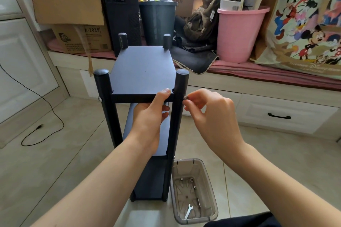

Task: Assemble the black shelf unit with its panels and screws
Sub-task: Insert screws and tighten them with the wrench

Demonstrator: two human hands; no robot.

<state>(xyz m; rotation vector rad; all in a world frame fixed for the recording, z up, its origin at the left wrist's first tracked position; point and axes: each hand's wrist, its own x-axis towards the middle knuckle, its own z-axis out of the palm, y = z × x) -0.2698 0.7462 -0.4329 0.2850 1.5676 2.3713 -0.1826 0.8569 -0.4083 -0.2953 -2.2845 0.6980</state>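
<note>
The black shelf unit [142, 68] stands upright on the tiled floor, with four round posts and three panels. My left hand [150, 114] grips the front edge of the top panel, thumb on top and fingers underneath, just left of the front right post [178, 116]. My right hand [208, 108] pinches a small silver screw [185, 97] against the right side of that post at the top panel's level. Another silver screw [99, 98] sits in the front left post.
A clear plastic tray [212, 214] on the floor right of the shelf base holds a small wrench [188, 210], a hex key and a few screws. Behind stand a window seat with cardboard boxes, a computer tower [121, 11], a black bin, a pink bucket [239, 33]. A black cable lies left.
</note>
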